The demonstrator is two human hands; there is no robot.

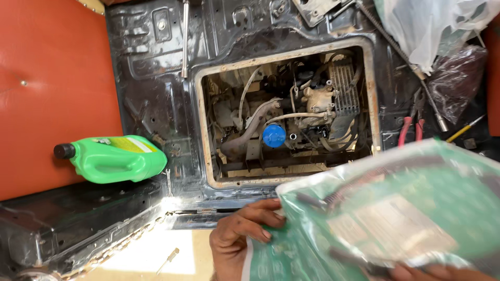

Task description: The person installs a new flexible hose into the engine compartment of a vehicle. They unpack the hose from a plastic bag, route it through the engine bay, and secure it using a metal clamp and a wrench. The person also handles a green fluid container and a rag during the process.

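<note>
My left hand (242,234) grips the left edge of a green and clear plastic packet (396,208) that fills the lower right of the head view, blurred. My right hand (442,272) shows only as fingertips under the packet's bottom edge, holding it there. Beyond the packet, a rectangular opening (200,119) in a black metal floor exposes an engine with a blue round filter (274,135), hoses and a finned part (344,86).
A green jug (117,158) with a black cap lies on its side at the left, against a red seat (52,88). Red-handled pliers (411,127), a yellow screwdriver (463,130), a long metal rod (185,39) and plastic bags (437,31) lie around the opening.
</note>
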